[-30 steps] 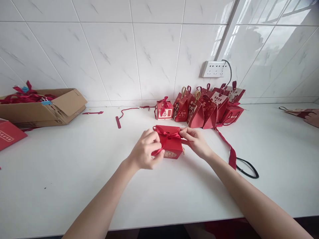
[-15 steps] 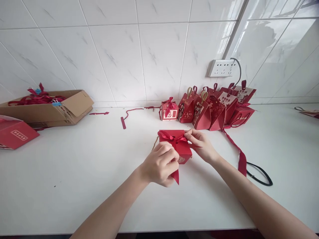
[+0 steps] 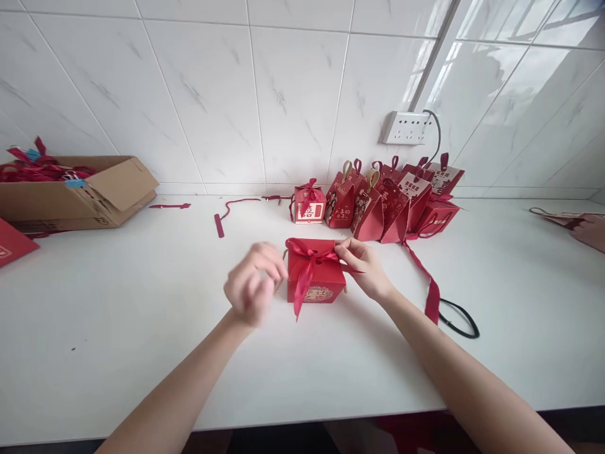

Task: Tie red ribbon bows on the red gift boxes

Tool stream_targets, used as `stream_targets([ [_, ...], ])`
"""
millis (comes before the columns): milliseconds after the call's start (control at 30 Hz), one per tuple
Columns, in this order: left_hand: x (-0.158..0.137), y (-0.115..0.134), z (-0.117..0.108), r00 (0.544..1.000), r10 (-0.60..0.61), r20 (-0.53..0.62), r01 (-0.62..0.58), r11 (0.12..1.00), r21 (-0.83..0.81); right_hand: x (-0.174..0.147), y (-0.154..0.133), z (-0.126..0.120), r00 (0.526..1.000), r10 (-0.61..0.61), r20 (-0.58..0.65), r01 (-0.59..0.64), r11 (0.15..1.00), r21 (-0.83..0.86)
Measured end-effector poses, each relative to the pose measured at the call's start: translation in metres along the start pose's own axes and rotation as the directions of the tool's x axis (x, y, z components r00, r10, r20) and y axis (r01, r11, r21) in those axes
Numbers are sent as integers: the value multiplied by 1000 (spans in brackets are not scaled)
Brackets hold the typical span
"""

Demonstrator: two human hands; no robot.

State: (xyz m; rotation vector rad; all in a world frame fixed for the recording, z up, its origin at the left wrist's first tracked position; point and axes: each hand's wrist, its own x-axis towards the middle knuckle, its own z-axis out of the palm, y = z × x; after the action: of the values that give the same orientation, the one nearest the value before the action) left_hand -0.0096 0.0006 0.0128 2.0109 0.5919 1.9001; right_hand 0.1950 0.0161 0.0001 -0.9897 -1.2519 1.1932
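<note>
A small red gift box stands in the middle of the white counter, with a red ribbon tied over its top and one tail hanging down its front. My right hand pinches the ribbon's right loop at the box's top right corner. My left hand is blurred, just left of the box, fingers curled and holding nothing that I can make out.
A row of finished red gift boxes and bags stands by the wall under a socket strip. A cardboard box of ribbons sits far left. Loose ribbon pieces, a long ribbon and a black cord lie on the counter. Another person's hand shows far right.
My left hand has let go of the ribbon tail and moved left, off the box. The tail now hangs down the box's front. My right hand stays on the bow.
</note>
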Motion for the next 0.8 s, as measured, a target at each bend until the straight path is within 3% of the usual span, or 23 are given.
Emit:
stream_targets([
  [67,6,-10,-3,950,-247,-191,251,968,-6,-2,-1,2,1000,-26,8,26,1000,-15],
  [100,8,-14,-3,885,-424,-191,427,904,-26,-3,-1,2,999,-44,14,45,999,-25],
  [167,9,-18,0,668,-742,-61,740,670,-49,-5,-2,4,995,-94,31,96,994,-58],
  [233,7,-16,6,450,-888,93,893,449,-28,-8,-3,6,989,-141,46,145,985,-95],
  [267,6,-13,9,388,-907,161,920,392,-9,-10,-4,7,986,-157,49,161,981,-109],
  [300,5,-9,11,359,-906,225,929,370,10,-11,-6,7,985,-168,47,173,977,-123],
  [400,7,2,13,333,-872,359,927,372,42,-14,-11,6,985,-171,29,173,970,-169],
  [467,9,5,12,341,-856,388,921,387,44,-15,-14,3,989,-144,38,148,975,-167],
  [633,11,3,10,414,-810,415,872,483,74,-16,-23,-2,997,-9,78,12,999,-33],
  [800,8,5,12,470,-791,393,857,516,14,-21,-28,4,1000,-5,16,5,1000,1],
])
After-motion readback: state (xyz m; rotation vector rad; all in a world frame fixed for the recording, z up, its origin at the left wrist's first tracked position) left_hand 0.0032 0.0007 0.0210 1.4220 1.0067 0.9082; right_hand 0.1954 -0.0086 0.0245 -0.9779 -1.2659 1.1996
